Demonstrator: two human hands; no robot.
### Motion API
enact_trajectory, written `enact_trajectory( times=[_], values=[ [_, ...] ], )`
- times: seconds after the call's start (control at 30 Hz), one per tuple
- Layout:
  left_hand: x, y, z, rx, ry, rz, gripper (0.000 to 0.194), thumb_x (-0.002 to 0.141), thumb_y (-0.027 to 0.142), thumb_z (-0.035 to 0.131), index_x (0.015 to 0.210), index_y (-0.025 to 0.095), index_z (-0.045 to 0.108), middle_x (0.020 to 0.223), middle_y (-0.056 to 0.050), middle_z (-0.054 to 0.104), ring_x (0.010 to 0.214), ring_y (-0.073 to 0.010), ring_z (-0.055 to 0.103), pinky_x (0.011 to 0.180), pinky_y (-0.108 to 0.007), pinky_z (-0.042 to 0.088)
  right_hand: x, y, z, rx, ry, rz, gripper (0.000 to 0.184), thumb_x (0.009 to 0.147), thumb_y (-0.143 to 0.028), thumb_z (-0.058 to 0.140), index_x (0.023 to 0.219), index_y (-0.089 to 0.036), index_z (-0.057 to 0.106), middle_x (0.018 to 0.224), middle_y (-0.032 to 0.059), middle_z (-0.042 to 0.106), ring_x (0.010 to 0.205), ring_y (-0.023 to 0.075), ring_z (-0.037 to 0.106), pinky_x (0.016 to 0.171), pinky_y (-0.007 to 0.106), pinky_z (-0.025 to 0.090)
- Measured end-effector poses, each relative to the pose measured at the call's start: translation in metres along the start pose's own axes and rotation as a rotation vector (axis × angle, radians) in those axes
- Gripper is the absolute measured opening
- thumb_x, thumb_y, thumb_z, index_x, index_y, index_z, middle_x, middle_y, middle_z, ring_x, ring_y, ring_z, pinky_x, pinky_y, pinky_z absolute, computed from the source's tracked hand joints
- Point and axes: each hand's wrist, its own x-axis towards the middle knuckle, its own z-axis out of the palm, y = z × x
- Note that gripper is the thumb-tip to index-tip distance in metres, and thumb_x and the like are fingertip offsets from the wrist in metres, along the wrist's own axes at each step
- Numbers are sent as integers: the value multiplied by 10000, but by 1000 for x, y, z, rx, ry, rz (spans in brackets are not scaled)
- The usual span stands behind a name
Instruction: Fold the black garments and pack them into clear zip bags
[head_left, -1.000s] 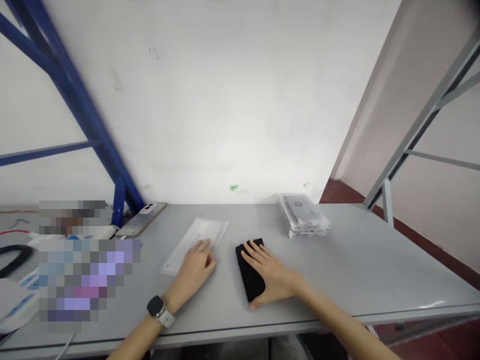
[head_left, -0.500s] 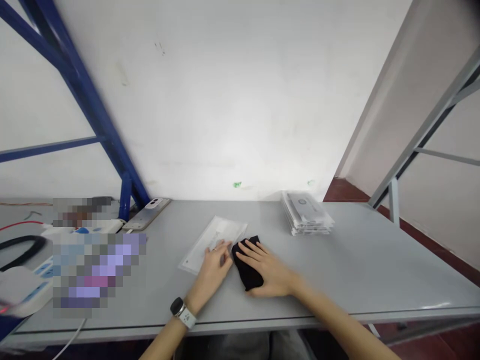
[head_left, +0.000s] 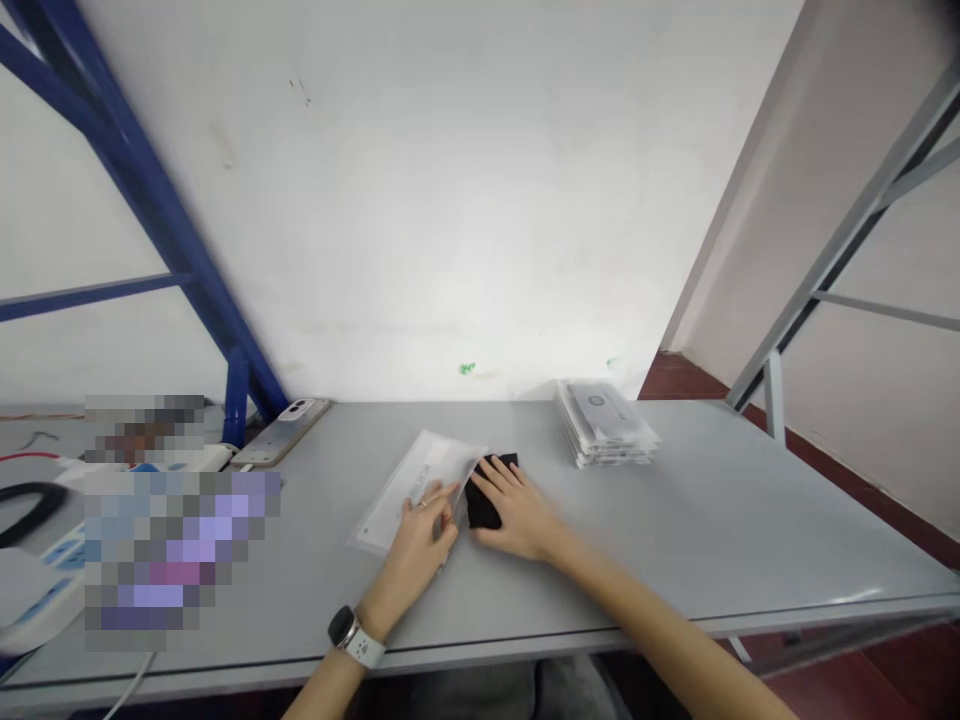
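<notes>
A clear plastic bag [head_left: 405, 490] with faint print lies slanted on the table. My left hand [head_left: 424, 530], with a watch on its wrist, pinches the bag's right edge, which is lifted a little. Beside that edge is a folded black cloth [head_left: 484, 503]. My right hand [head_left: 517, 515] lies over the cloth, fingers across its top and thumb along its near side. The cloth's left edge meets the bag's raised edge; whether it is inside the bag I cannot tell.
A stack of filled clear bags [head_left: 606, 425] stands at the back right of the grey table [head_left: 712, 520]. On the left are a phone [head_left: 283, 432], power strips [head_left: 45, 590], cables and a blurred patch. A blue metal frame [head_left: 165, 220] rises at the left, before a white wall.
My right hand has slid the black cloth left and away from me to the bag's edge. The bag has shifted right, and my left hand now lifts its edge.
</notes>
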Motion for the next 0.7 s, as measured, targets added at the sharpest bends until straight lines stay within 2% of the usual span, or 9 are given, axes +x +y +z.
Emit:
enact_trajectory(
  times=[0.03,0.1,0.23,0.33,0.4,0.47,0.6,0.7],
  values=[
    [0,-1,0,3,0,-1,159,801,180,390,676,211,482,1371,-90,554,1379,-317,354,1063,-671,243,5,-2,2,-15,19,38,855,794,-535,605,1486,-149,282,1565,139,186,1446,317,112,1159,508,134],
    [1,-2,0,6,14,-7,161,807,192,388,677,212,481,1356,-98,567,1371,-322,368,1055,-674,256,8,-8,3,-26,34,18,836,800,-545,599,1472,-142,309,1558,146,212,1443,321,126,1157,508,139],
    [1,-1,-3,-20,82,8,175,813,200,367,678,216,477,1339,-115,578,1317,-305,450,1043,-628,325,-1,-17,-4,22,-26,-246,787,813,-553,603,1457,-186,338,1532,93,307,1444,260,154,1174,453,122],
    [0,0,-5,-36,64,10,177,816,208,358,667,218,453,1376,-107,546,1333,-312,428,1044,-645,308,-1,-16,-8,46,-60,-321,724,828,-510,611,1438,-199,373,1514,68,349,1440,226,175,1182,416,122],
    [0,1,-4,-37,44,6,173,815,212,358,668,217,450,1402,-104,520,1363,-321,380,1051,-666,273,8,-14,-5,34,-44,-264,712,843,-495,597,1441,-183,368,1513,78,349,1439,230,182,1181,420,134],
    [-1,2,-3,-46,34,10,169,821,219,361,682,217,458,1418,-106,503,1376,-318,360,1060,-666,253,20,-13,1,6,-5,-137,717,868,-489,558,1454,-139,338,1527,113,312,1441,250,172,1177,444,143],
    [0,1,-3,-79,45,32,160,823,226,374,681,222,449,1403,-98,521,1341,-309,416,1068,-645,260,34,-17,15,-18,83,101,724,913,-448,476,1480,-60,250,1547,171,228,1445,288,137,1173,494,122],
    [1,2,-4,-107,77,52,155,802,209,385,661,225,448,1375,-97,550,1290,-296,482,1058,-594,325,25,-17,12,37,54,69,775,903,-494,485,1496,-81,208,1565,160,166,1453,296,81,1171,503,124]
  ],
)
